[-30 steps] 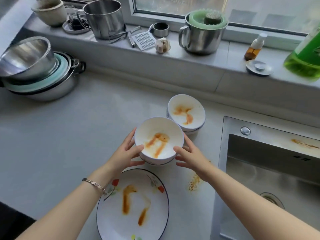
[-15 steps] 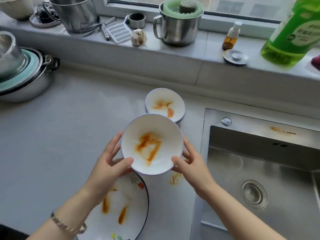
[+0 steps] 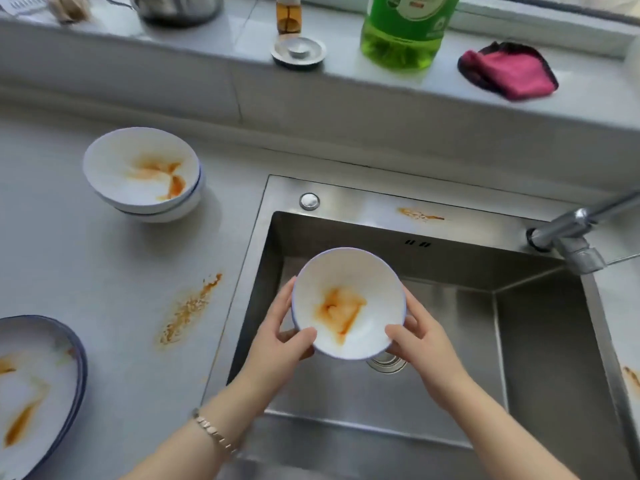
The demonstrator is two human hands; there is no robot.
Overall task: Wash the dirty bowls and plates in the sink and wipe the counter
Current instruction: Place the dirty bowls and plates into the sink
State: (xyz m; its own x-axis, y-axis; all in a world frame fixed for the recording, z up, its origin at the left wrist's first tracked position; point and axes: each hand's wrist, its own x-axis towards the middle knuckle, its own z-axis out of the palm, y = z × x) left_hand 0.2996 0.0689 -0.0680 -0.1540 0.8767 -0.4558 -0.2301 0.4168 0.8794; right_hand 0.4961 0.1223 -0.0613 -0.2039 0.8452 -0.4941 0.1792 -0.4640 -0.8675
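White with a thin blue rim, the bowl [image 3: 348,303] is held between your two hands above the steel sink [image 3: 450,393], over its left half and partly covering the drain [image 3: 386,363]. Your left hand [image 3: 277,341] grips its left side, thumb on the near rim and fingers curled round the outside. Your right hand [image 3: 426,348] grips the right side the same way. The bowl faces up and tilts slightly towards you, showing an orange sauce stain in its bottom. A bracelet [image 3: 214,433] sits on your left wrist. On the grey tabletop [image 3: 86,271] to the left of the sink, a stack of bowls [image 3: 142,174] stands at the far side, the top one stained orange inside. A plate [image 3: 34,386] with orange streaks lies at the near left edge of the view, cut off by the frame. Between them, close to the sink's left edge, an orange smear [image 3: 188,310] marks the tabletop. A second stain [image 3: 420,214] lies on the sink's far rim, right of a round metal button [image 3: 309,201]. The faucet [image 3: 575,233] reaches in from the right over the far right corner of the sink. On the window sill [image 3: 346,77] beyond stand a small amber bottle [image 3: 288,13], a metal sink stopper [image 3: 298,51] just in front of it, a green detergent bottle [image 3: 403,29] and, farther right, a crumpled pink cloth [image 3: 509,71].
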